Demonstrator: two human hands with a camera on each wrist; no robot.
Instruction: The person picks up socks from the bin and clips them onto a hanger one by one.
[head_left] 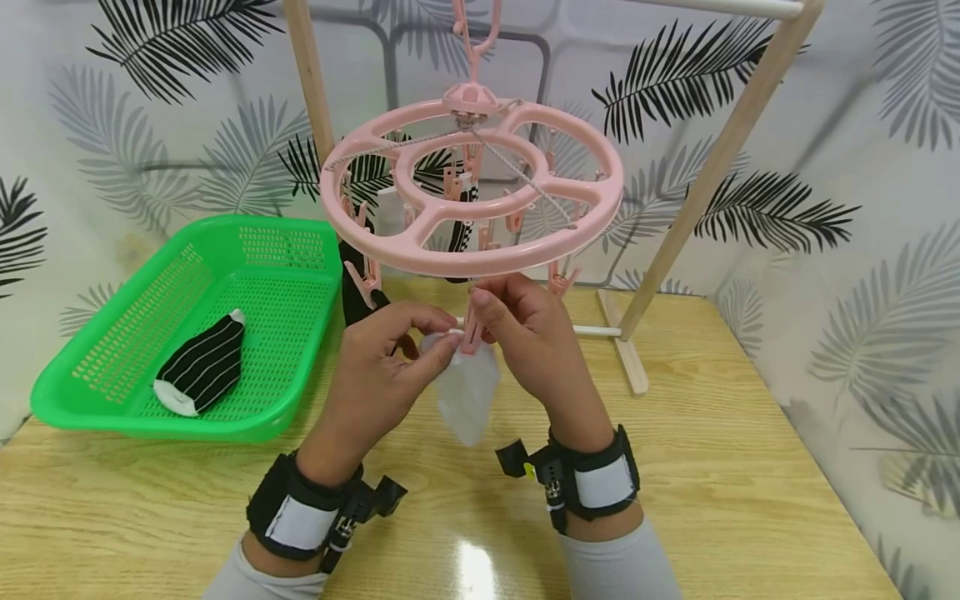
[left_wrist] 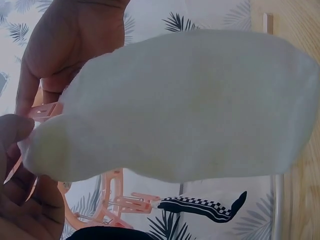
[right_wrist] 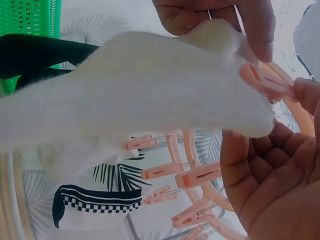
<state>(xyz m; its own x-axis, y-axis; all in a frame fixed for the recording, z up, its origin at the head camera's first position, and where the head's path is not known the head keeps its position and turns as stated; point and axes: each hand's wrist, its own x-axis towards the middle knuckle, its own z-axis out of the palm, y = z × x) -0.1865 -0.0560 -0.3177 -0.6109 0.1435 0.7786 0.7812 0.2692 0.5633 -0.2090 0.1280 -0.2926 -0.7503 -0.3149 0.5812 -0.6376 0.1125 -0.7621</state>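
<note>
A white sock [head_left: 467, 404] hangs toe-down beneath the front of a round pink clip hanger [head_left: 474, 263]. My left hand [head_left: 375, 367] pinches the sock's upper edge between thumb and fingertips. Just beside it, my right hand [head_left: 536, 342] grips a pink clothespin [head_left: 471, 332] that overlaps the sock's top edge in the head view. In the left wrist view the sock [left_wrist: 190, 105] stretches broadly across, covering part of the hanger. From the right wrist, the clothespin [right_wrist: 262, 80] shows between right thumb and fingers, close to the sock's opening.
A green basket [head_left: 296, 417] at left holds a black striped sock [head_left: 202, 365] with white ends. A checkered black-and-white sock [right_wrist: 97, 202] hangs from another clip. Dark fabric [head_left: 354, 283] hangs at the hanger's left. A wooden frame post [head_left: 712, 175] stands at right.
</note>
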